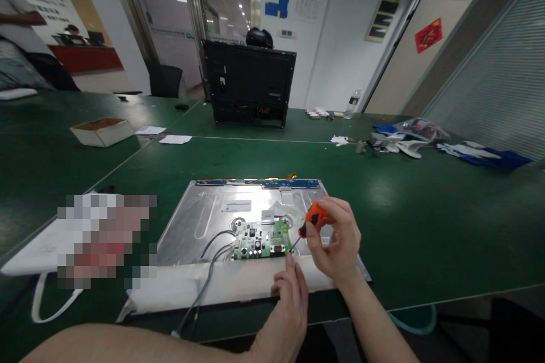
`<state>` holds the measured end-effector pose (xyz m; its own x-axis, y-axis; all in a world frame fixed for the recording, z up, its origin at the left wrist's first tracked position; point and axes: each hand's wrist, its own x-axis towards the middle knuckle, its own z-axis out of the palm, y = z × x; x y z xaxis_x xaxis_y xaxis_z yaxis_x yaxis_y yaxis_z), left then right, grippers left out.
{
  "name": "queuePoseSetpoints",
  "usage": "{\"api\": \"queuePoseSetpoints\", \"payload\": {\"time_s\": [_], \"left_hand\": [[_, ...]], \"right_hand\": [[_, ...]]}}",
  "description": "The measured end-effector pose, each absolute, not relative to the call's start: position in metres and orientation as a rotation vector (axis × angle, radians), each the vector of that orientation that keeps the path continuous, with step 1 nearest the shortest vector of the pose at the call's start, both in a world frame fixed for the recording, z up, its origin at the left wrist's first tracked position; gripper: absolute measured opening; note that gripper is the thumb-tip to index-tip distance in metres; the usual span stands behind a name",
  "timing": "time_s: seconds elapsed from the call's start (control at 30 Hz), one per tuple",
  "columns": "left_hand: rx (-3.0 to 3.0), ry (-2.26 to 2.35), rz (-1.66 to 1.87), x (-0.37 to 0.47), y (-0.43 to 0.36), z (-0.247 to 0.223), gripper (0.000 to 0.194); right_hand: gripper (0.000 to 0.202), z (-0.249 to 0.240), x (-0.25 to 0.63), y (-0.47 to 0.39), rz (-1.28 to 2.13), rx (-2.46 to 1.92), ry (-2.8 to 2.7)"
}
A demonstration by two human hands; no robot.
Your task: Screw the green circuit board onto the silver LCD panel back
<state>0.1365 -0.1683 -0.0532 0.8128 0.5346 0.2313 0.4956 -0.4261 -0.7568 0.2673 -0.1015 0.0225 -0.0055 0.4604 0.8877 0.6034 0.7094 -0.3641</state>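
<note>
A metal display panel (pixel 213 204) lies on the green table, with a white strip (pixel 191 286) along its near edge. On the panel sits a green circuit board (pixel 264 238) with grey cables (pixel 209 273) at its left. My right hand (pixel 336 238) is closed round an orange and black screwdriver (pixel 315 216), whose tip points down at the board's lower right corner. My left hand (pixel 287 309) rests over the white strip, its index fingertip by that same corner and the other fingers loosely bent, with nothing visible in them.
A black monitor-like unit (pixel 251 82) stands behind the panel. Left are an open box (pixel 102 131) and a white device (pixel 38 244), partly pixelated. Plastic bags (pixel 421 129) and scraps lie at the back right, near a bottle (pixel 352 104). A person's arm (pixel 21 18) shows far left.
</note>
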Motion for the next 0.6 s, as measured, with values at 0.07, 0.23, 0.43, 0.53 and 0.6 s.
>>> {"api": "queuePoseSetpoints", "payload": {"time_s": [0.07, 0.23, 0.43, 0.53, 0.6], "left_hand": [[-2.093, -0.762, 0.058, 0.1364, -0.1685, -0.0525, 0.048], [-2.084, -0.767, 0.057, 0.1367, -0.1676, -0.0524, 0.048], [-2.092, -0.78, 0.067, 0.1376, -0.1665, -0.0529, 0.047], [-2.102, -0.782, 0.063, 0.1376, -0.1665, -0.0526, 0.047], [-2.11, -0.787, 0.054, 0.1372, -0.1667, -0.0521, 0.047]], "right_hand": [[0.051, 0.0216, 0.2672, -0.1011, -0.122, -0.862, -1.626], [0.052, 0.0219, 0.2677, -0.0997, -0.177, -0.863, -1.62], [0.044, 0.0238, 0.268, -0.0997, -0.237, -0.906, -1.635], [0.045, 0.0237, 0.2679, -0.1009, -0.212, -0.914, -1.639], [0.046, 0.023, 0.2681, -0.1018, -0.172, -0.91, -1.644]]}}
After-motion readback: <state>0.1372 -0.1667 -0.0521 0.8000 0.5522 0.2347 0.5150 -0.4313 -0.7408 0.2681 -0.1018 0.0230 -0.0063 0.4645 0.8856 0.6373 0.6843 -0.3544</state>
